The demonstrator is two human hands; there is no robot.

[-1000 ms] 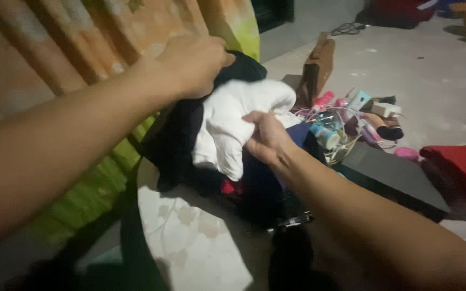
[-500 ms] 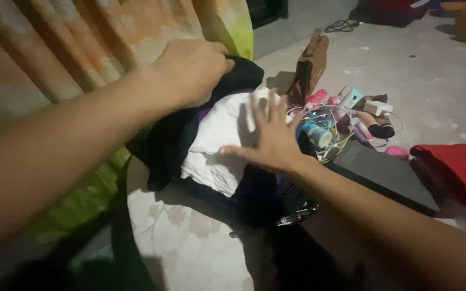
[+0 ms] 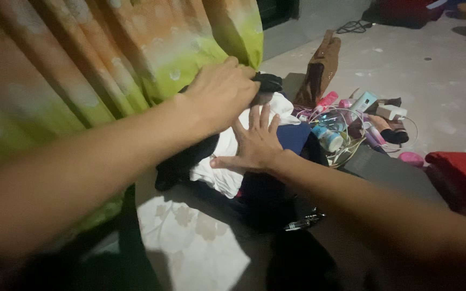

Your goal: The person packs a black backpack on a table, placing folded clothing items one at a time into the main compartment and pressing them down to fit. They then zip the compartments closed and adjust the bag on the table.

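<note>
The right hand [image 3: 254, 145] now lies flat, fingers spread, on top of the white cloth [image 3: 219, 175]; a second ago it pinched that cloth in a raised bunch, so the cloth has gone from lifted to pressed down into the heap. The left hand [image 3: 219, 94] has shifted a little farther over the pile and curls around a fold of black garment [image 3: 268, 82], gripping it at the far edge just beyond the right hand's fingertips. It looks as though the clothes are being packed down rather than pulled out, though the blur makes that hard to confirm.

The white cloth is soft and crumpled, mostly hidden under the right palm, with a rumpled edge showing below the thumb. Dark blue fabric [image 3: 292, 137] sits just right of that hand. Beyond it, a tangle of small bottles and white cable [image 3: 346, 121] lies on the floor [image 3: 438, 81], a brown bag [image 3: 319, 67] behind. An orange and green curtain [image 3: 82, 70] hangs left of the left arm.
</note>
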